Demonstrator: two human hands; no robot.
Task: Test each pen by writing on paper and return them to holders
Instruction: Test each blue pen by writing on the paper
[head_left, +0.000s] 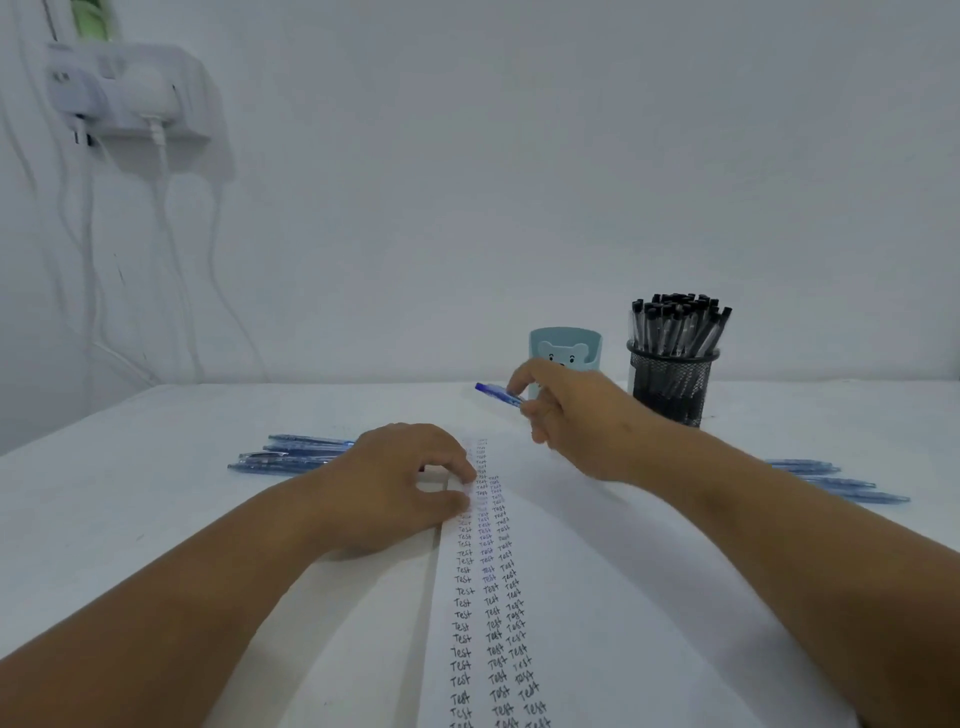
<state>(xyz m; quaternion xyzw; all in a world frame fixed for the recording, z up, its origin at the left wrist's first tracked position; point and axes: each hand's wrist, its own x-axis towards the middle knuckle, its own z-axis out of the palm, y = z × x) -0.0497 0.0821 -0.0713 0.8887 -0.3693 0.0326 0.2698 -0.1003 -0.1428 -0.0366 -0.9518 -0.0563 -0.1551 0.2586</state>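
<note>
At 12 o'clock of the paper (597, 597), right hand (582, 415) pinches a blue pen (496, 393) between fingertips, held near-horizontal just in front of the teal bear holder (565, 353). Left hand (400, 478) is curled, empty, fingertips pressing the sheet's left edge. Mesh holder (672, 382) at 1 o'clock is full of black pens (678, 322). Loose blue pens lie at 10 o'clock (291, 454) and 3 o'clock (836, 480). Risks: pen goes in flat, catches the rim and tips the light holder; tested and untested piles get mixed.
</note>
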